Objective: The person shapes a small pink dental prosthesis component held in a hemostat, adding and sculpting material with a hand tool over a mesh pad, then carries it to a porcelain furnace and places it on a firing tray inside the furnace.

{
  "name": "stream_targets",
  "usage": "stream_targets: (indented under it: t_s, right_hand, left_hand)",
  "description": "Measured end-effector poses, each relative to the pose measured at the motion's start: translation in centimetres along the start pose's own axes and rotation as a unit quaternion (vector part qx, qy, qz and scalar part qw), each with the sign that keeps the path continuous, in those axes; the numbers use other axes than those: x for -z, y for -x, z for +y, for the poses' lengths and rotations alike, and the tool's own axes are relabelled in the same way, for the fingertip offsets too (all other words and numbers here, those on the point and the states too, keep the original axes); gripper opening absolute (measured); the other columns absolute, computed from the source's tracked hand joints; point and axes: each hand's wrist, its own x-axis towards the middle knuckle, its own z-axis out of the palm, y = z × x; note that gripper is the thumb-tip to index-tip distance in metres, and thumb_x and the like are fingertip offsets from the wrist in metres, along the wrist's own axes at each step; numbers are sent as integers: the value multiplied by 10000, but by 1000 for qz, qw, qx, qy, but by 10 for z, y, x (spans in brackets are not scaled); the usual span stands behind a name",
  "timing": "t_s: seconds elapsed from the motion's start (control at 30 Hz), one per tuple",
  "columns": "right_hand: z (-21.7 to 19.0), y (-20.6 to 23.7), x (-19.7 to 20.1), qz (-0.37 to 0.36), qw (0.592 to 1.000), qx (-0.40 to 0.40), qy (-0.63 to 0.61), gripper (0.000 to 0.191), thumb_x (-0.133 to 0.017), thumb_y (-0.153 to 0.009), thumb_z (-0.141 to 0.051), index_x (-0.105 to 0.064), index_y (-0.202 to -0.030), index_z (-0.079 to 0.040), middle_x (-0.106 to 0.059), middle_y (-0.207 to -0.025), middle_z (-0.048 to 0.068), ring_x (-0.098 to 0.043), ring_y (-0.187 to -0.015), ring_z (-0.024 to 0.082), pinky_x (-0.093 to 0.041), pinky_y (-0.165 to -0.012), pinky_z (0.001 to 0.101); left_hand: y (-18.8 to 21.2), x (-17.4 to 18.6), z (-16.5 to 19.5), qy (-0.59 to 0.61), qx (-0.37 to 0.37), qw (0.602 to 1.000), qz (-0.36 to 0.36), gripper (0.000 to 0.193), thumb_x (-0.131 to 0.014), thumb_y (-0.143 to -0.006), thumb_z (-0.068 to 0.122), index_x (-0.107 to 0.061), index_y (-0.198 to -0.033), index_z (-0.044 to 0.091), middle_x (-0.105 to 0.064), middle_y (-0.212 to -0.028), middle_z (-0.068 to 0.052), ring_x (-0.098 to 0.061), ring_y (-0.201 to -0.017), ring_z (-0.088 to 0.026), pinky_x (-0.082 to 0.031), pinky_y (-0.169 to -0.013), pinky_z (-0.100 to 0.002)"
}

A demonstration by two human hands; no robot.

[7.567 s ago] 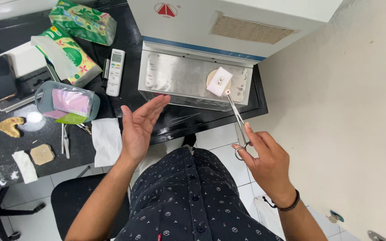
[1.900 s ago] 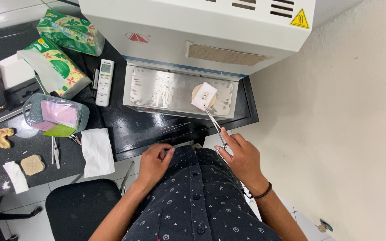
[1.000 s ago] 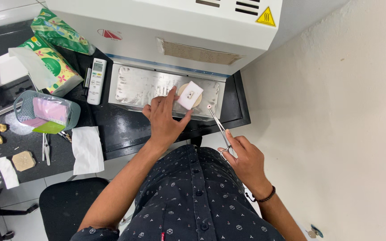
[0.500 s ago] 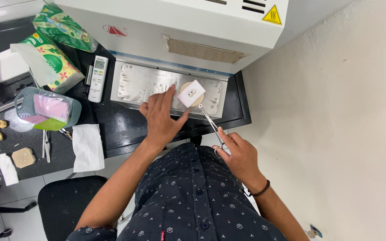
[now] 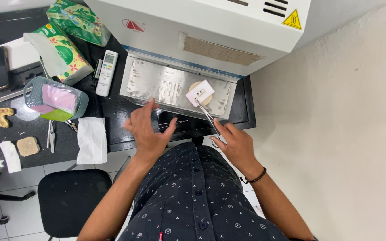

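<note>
On the furnace tray [image 5: 157, 85], right hand [image 5: 237, 145] grips forceps [image 5: 207, 116] touching the white tile [image 5: 199, 93]. Left hand [image 5: 148, 129] hovers open, empty. Placement step, I judge; next needs a steady release.

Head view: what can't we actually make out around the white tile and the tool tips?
- Two small pieces on the white square tile: too small to identify.
- Tan round disc: mostly covered by the tile.
- Tips of the long metal forceps: too fine to tell if they grip the tile.
- Forceps handle: hidden in the right hand.
- Thin rods by the left hand: too faint to identify.
</note>
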Motion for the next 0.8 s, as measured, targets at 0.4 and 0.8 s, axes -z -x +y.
stream_targets:
  t_s: [0.4, 0.8]
  right_hand:
    - [4, -4, -5, -18, 1000, 11, 9, 603, -827, -819, -330, -673, -1347, -84, -614, -859, 14, -580, -622, 166, -477, -550, 312]
    - [7, -6, -5, -13, 1000, 18, 18, 612, -833, -810, -327, -669, -1347, -85, -605, -864, 18, -584, -639, 175, -476, -561, 323]
  left_hand:
    - [3, 8, -6, -5, 5, 1000, 0, 748, -903, -817, 281, -534, -1400, -7, -671, -1208, -47, -549, -1133, -210, -248, -967, -418]
    - [2, 7, -7, -5, 2, 1000, 8, 680, -907, -813, 276, -589, -1359, 24, -661, -1203, -57, -547, -1155, -209, -256, -974, -404]
